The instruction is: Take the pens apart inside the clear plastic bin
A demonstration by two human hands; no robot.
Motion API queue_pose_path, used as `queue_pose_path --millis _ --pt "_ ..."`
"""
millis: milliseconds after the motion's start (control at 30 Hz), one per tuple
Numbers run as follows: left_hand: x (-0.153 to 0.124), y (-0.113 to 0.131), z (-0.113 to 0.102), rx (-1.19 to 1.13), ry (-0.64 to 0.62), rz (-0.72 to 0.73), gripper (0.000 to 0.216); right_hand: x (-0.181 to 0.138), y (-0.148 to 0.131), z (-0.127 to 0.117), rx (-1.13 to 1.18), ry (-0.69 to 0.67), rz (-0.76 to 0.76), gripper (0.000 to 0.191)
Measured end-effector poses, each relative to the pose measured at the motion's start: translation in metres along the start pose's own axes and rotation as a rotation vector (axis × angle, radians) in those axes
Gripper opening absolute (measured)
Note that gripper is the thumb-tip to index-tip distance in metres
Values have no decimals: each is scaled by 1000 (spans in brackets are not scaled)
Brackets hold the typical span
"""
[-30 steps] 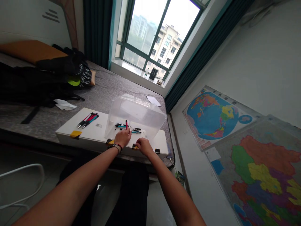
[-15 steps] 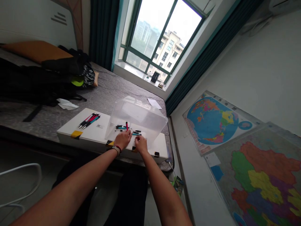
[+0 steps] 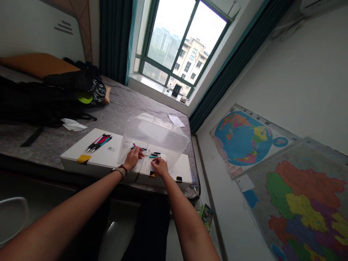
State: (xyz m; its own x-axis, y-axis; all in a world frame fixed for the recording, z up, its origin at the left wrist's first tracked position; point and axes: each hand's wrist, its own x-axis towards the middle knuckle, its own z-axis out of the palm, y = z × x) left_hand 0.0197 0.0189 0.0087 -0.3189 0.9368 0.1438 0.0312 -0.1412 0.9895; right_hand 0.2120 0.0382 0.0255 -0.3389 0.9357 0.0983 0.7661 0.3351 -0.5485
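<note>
My left hand [image 3: 132,158] is closed at the left part of the open clear plastic bin [image 3: 154,130]. A small red end of a pen [image 3: 134,145] shows just above its fingers; the rest of that pen is hidden by the hand. My right hand [image 3: 160,166] has its fingers pinched together by the bin's near edge, and whatever is in them is too small to make out. Between and beyond the hands lie several loose pen parts, including black pieces [image 3: 156,153] and a teal barrel [image 3: 153,157].
A bundle of pens [image 3: 99,143] rests on the left of the white box [image 3: 108,156], which lies at the bed's edge. Behind are crumpled tissue [image 3: 73,124], a paper sheet [image 3: 176,120] and black bags [image 3: 35,98]. Wall maps [image 3: 247,137] hang at right.
My left hand has moved left, away from my right hand, and the red pen that stood upright in it is now mostly hidden. The right hand stays pinched near the same spot.
</note>
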Motion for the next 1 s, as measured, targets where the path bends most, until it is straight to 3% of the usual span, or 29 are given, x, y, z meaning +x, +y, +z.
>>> queue_pose_path --millis 200,400,600,800,1000 --pt "0 -3 -4 106 -73 92 36 16 -25 4 -90 -128 -75 35" --pt "-2 -2 -6 165 -91 112 27 26 -32 19 -149 -108 -133 12" --pt "-7 7 -7 221 -106 114 29 25 -32 11 -123 -79 -125 1" --pt "-9 13 -9 306 -134 140 32 27 -32 8 -91 -24 45 12" --pt "-12 12 -11 345 -146 146 32 32 -33 13 -125 -33 82 4"
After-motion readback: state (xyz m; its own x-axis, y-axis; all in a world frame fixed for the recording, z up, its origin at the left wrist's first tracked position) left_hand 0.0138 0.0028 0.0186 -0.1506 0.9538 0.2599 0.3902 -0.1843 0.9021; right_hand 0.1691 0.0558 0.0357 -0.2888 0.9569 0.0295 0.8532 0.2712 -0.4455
